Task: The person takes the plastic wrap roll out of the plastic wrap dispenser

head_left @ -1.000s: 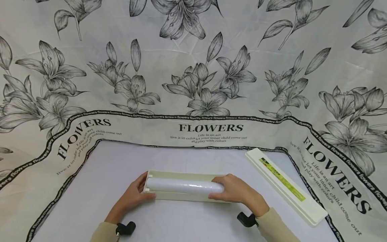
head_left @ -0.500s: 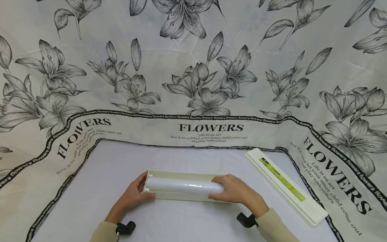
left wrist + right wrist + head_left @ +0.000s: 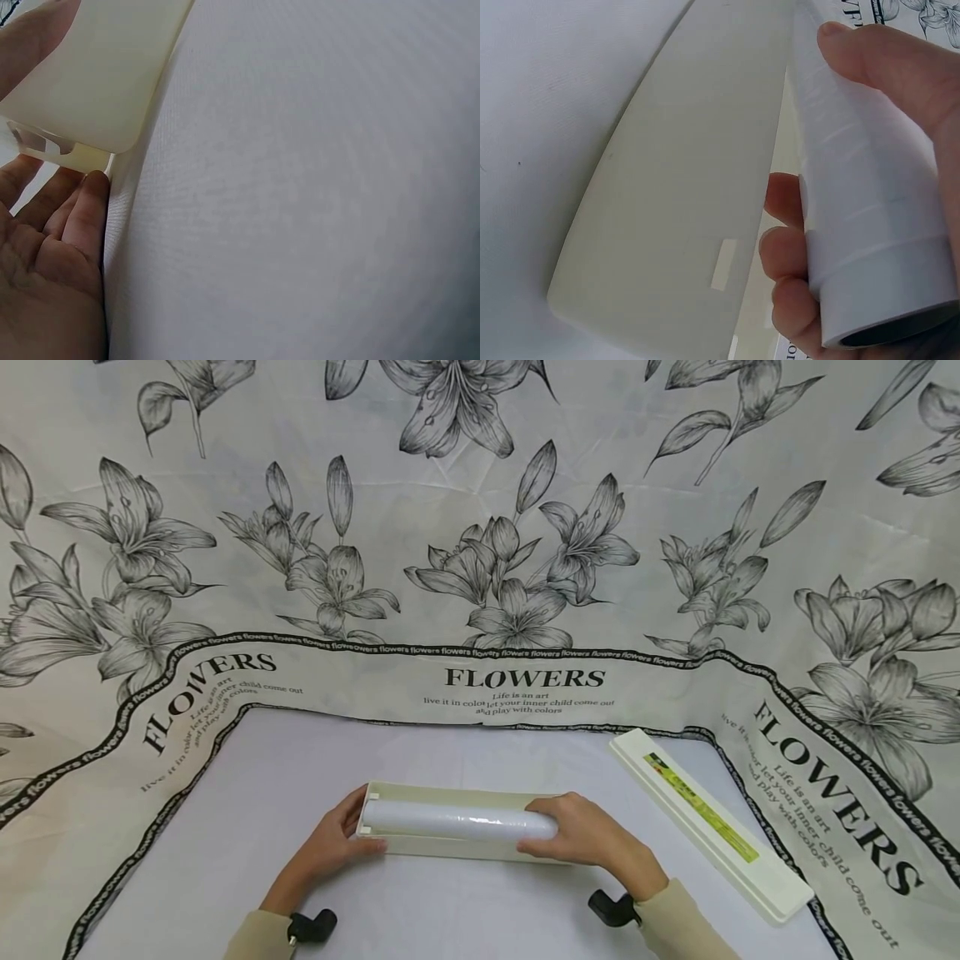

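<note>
In the head view, a long cream plastic box [image 3: 450, 847] lies on the white table, its top uncovered. Inside it sits a glossy white roll of plastic wrap [image 3: 450, 818], its left end between small tabs. My left hand [image 3: 341, 837] grips the box's left end, thumb on the front wall and fingers around the end; the left wrist view shows these fingers at the box corner [image 3: 97, 97]. My right hand [image 3: 592, 833] holds the roll near its right end. In the right wrist view, thumb and fingers wrap the roll [image 3: 870, 180], whose hollow end tilts out above the box wall [image 3: 667, 180].
A long cream lid [image 3: 772, 881] with a yellow-green label lies slanted at the table's right side. Behind and around the white tabletop [image 3: 465, 910] runs a flower-printed cloth [image 3: 525, 702] with black-lettered borders. Black wrist cameras [image 3: 313, 927] sit at both cuffs.
</note>
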A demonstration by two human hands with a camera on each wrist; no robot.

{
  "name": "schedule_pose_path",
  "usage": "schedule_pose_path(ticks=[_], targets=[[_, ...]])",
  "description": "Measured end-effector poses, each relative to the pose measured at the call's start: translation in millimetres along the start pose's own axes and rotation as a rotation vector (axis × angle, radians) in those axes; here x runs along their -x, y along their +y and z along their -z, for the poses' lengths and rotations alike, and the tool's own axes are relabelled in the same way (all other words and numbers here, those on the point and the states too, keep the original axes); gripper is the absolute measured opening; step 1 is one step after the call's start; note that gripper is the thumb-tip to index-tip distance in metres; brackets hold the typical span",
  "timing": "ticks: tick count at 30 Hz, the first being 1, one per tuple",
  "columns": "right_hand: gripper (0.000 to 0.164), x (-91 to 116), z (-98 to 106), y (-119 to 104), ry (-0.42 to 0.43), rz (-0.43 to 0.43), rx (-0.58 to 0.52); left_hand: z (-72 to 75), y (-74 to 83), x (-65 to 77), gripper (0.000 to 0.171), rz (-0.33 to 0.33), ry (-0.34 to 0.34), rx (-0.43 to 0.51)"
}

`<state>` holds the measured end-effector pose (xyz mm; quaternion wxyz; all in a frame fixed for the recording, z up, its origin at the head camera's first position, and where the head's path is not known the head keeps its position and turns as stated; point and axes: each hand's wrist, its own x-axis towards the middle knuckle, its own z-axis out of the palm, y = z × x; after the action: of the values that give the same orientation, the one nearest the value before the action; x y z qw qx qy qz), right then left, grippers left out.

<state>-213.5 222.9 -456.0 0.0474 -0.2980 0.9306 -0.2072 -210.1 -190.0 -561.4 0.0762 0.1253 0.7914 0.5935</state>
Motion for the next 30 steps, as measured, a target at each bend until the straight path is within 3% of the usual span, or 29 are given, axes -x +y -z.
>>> schedule_pose_path(ticks=[30], targets=[[0.046,5.7,-3.8,2.9,0.089,-0.021,-0.053,0.4,-0.7,-0.8,0.102,-0.004,0.002,-0.012]])
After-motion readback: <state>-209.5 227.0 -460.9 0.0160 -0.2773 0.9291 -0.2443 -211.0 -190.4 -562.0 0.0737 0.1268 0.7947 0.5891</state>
